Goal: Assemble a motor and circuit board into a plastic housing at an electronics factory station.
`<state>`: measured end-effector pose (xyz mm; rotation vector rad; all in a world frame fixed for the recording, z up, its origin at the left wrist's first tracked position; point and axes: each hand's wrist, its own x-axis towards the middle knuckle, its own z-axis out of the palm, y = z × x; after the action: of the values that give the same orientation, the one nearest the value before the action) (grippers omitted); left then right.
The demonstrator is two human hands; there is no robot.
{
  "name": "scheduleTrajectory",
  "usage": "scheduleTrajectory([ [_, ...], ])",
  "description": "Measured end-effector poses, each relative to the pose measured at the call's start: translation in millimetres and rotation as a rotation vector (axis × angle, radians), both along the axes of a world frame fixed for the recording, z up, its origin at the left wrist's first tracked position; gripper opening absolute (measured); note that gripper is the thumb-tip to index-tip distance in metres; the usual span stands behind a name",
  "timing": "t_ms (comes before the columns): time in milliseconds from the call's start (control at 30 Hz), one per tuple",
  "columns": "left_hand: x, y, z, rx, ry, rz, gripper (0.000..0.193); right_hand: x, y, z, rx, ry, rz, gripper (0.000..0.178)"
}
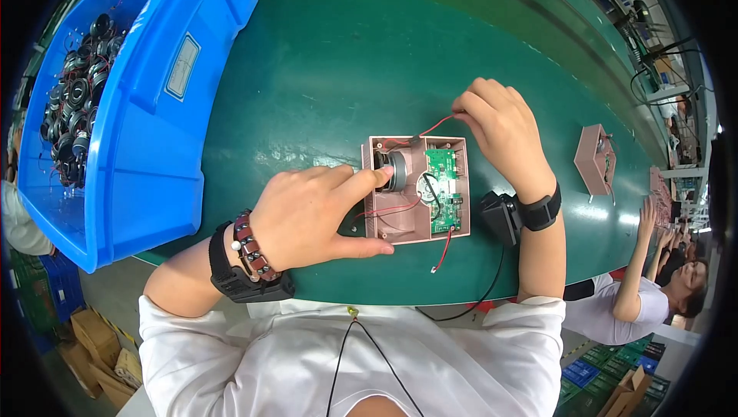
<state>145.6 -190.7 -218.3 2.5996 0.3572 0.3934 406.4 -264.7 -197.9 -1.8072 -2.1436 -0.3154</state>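
Note:
An open pink plastic housing (416, 234) lies in front of me. It has a green circuit board (442, 163) along its right side and a round black-and-grey speaker (396, 171) at its upper left. My left hand (307, 202) holds the housing, index finger pressed on the speaker and thumb at the near edge. Pinched between the fingers of my right hand (500, 121) is a thin red wire (437, 126), which rises from the housing's far side. Another red wire with a small white connector (434, 269) hangs out of the near side.
At the left stands a large blue bin (173, 140) with many loose speakers (77, 94). Another pink housing (593, 159) sits to the right on the green table (338, 56). Farther right, a co-worker (626, 305) is at the same table, with more pink parts (659, 186).

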Motion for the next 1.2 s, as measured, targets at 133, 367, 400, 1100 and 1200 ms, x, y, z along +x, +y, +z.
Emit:
scheduleTrajectory([
  [133, -0.4, -1.1, 3.7, -0.022, 0.023, -0.001, 0.068, -1.3, -1.9, 1.2, 0.006, 0.084, -0.002, 0.008],
  [367, 0.5, -0.7, 5.2, -0.056, 0.052, -0.006, 0.07, -24.8, -14.1, 19.5, -0.409, 0.841, -0.003, 0.004],
  [400, 0.4, -0.1, 5.1, -0.051, 0.047, -0.006, 0.072, -25.2, -12.5, 20.5, -0.471, 0.956, -0.023, 0.005],
  [1100, 0.8, 0.9, 2.7, -0.097, 0.036, -0.011, 0.071, -29.7, -21.1, -4.9, -0.152, 0.559, -0.043, 0.012],
  [1200, 1.3, 1.9, 4.8, -0.094, 0.055, -0.019, 0.071, -29.3, -21.8, -9.2, -0.153, 0.588, -0.046, 0.013],
])
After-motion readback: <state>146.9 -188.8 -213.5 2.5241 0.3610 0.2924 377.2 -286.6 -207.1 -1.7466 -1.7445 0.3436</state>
